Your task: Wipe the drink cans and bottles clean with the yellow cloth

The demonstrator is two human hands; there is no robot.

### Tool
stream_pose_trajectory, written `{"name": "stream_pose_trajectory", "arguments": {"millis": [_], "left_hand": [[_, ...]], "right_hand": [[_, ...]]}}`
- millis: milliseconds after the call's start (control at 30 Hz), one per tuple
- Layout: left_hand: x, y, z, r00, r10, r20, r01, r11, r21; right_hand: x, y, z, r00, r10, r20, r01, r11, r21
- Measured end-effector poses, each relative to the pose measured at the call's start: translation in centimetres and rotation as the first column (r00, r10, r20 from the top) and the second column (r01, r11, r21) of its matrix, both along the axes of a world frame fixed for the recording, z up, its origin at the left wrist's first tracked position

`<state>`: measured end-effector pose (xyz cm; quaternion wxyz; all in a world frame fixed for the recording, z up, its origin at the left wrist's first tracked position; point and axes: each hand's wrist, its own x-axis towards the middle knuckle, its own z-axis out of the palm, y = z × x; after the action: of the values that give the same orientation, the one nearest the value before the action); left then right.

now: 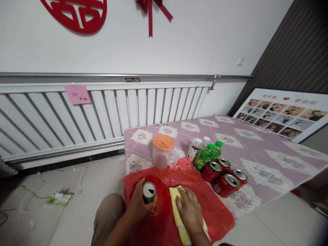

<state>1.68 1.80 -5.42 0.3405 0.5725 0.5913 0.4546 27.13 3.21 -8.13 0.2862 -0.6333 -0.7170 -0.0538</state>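
My left hand (138, 201) is closed around a dark drink can (149, 193) with an opened silver top. It holds the can upright over a red scalloped tray (160, 218) with a gold heart design; whether the can touches the tray cannot be seen. To the right of the tray, my right hand (189, 208) lies palm down on a folded yellow towel (180, 232), its fingers stretched along the cloth. Tray and towel both rest on a red plastic sheet (217, 218).
Behind the tray stands a clear pitcher (160, 159) with an orange lid. Right of it are bottles with white and green caps (205, 157) and several opened red cans (227, 186) on a patterned tablecloth (230, 140). A white radiator (143, 106) lines the wall; cords lie on the floor.
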Motion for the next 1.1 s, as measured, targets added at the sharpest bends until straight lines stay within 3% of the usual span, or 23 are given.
{"name": "stream_pose_trajectory", "arguments": {"millis": [233, 433, 533, 800, 967, 1100], "left_hand": [[-0.4, 0.5, 0.1, 0.997, -0.071, -0.005, 0.071, 0.997, -0.002], [-0.1, 0.7, -0.6, 0.998, -0.060, 0.009, 0.060, 0.997, 0.052], [0.0, 0.7, -0.6, 0.998, -0.066, 0.016, 0.065, 0.996, 0.053], [0.1, 0.4, 0.5, 0.996, -0.083, 0.036, 0.082, 0.996, 0.042], [0.4, 0.5, 0.8, 0.996, -0.081, 0.040, 0.080, 0.997, 0.020], [0.4, 0.5, 0.8, 0.996, -0.087, 0.033, 0.087, 0.996, 0.005]], "right_hand": [[0.2, 0.2, 0.4, 0.986, 0.049, -0.158, -0.051, 0.999, -0.006], [0.7, 0.9, 2.9, 0.838, -0.021, -0.545, -0.087, 0.981, -0.172], [0.7, 2.9, 4.8, 0.800, -0.054, -0.598, -0.051, 0.986, -0.158], [-1.2, 11.7, 10.3, 0.645, -0.047, -0.763, -0.064, 0.991, -0.115], [-3.9, 13.5, 11.2, 0.579, -0.006, -0.816, -0.158, 0.980, -0.119], [-5.8, 13.8, 11.5, 0.538, 0.036, -0.842, -0.161, 0.985, -0.060]]}}
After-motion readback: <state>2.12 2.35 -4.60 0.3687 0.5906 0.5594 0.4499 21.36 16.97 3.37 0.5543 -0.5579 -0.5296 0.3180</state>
